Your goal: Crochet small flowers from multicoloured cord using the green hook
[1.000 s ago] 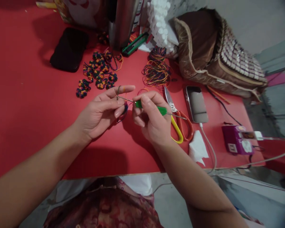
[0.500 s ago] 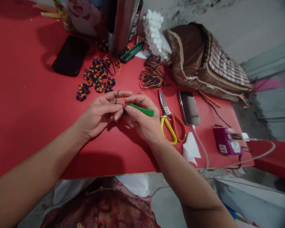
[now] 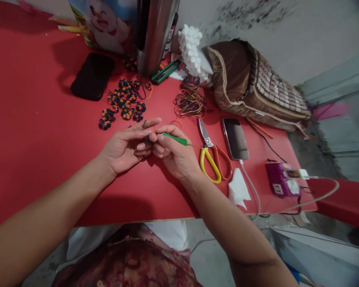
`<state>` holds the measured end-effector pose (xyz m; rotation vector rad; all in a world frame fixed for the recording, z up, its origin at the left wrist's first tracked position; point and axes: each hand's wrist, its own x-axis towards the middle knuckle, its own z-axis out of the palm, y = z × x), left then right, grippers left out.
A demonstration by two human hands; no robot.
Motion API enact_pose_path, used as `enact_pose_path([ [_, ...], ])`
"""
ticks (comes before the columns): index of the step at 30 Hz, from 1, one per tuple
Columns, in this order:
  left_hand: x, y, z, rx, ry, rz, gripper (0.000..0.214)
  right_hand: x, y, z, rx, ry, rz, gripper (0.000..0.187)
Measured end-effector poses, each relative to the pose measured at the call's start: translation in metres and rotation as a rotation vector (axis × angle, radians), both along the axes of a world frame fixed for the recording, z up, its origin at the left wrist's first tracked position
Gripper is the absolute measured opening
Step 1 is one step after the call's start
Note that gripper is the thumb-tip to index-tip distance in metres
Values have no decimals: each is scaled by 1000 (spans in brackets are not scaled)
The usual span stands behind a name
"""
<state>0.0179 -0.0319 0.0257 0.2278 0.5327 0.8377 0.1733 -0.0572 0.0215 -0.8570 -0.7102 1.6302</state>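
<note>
My right hand (image 3: 176, 153) is closed around a green-handled crochet hook (image 3: 177, 139), whose thin metal end sticks out to the right. Close against it, my left hand (image 3: 127, 145) pinches a small dark piece of crochet work (image 3: 146, 138), mostly covered by the fingers. Orange and dark yarn (image 3: 150, 123) loops over the left index finger, which is stretched out. Beyond the hands lie several multicoloured crocheted flowers (image 3: 126, 97) and a loose tangle of yarn (image 3: 190, 101).
Scissors (image 3: 208, 149) with yellow and red handles lie right of my hands, beside a phone (image 3: 235, 137) on a cable. A purple power adapter (image 3: 279, 179), a brown bag (image 3: 257, 79), a black case (image 3: 92, 75), a green cutter (image 3: 166, 72) and a steel flask (image 3: 155, 38) also stand or lie on the red table (image 3: 42, 139).
My fingers have drawn closer together over the crochet work, covering more of it. The hook has shifted slightly left with my right hand. The camera view has tilted a little.
</note>
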Motion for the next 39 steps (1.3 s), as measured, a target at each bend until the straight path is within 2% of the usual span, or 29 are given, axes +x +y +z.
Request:
enact_pose_path([
  [5, -1, -1, -1, 29, 3, -4, 33, 3, 0, 5, -26, 34, 17, 21],
  [10, -4, 0, 3, 163, 49, -37, 38, 12, 4, 6, 0, 14, 125, 18],
  [16, 0, 1, 3, 246, 122, -23, 17, 15, 8, 3, 9, -45, 176, 19],
  [21, -2, 2, 1, 213, 180, -8, 24, 12, 5, 4, -16, -17, 137, 25],
  [26, -2, 1, 4, 143, 161, 52, 27, 10, 3, 0, -28, -98, 125, 32],
  [31, 0, -2, 3, 116, 139, 59, 26, 8, 4, -2, -23, -78, 157, 33],
  [39, 1, -1, 6, 54, 143, 57, 29, 10, 7, 5, -114, -58, 261, 46],
])
